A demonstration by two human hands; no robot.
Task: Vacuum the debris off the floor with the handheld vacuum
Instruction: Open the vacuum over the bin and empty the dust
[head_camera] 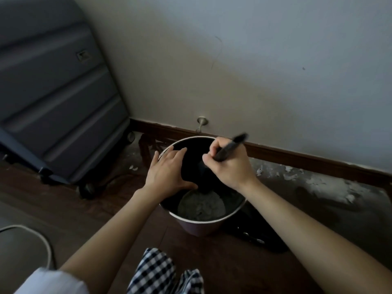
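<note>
My left hand [167, 172] curves round a black rounded vacuum part [192, 164] held over a waste bin [199, 227]. In my right hand [230, 164] I grip a thin black stick tool [230, 146], and its lower end meets the black part. A grey clump of dust [201, 205] lies inside the bin. On the floor just right of the bin rests a black vacuum body [256, 236], partly hidden by my right forearm. White debris flakes [292, 175] are scattered on the dark floor along the baseboard to the right.
A blue-grey wheeled suitcase [55, 98] stands at the left against the wall. A metal door stop [201, 122] juts from the baseboard behind the bin. A pale round rim [40, 236] shows at the bottom left. Checked fabric [157, 270] covers my legs.
</note>
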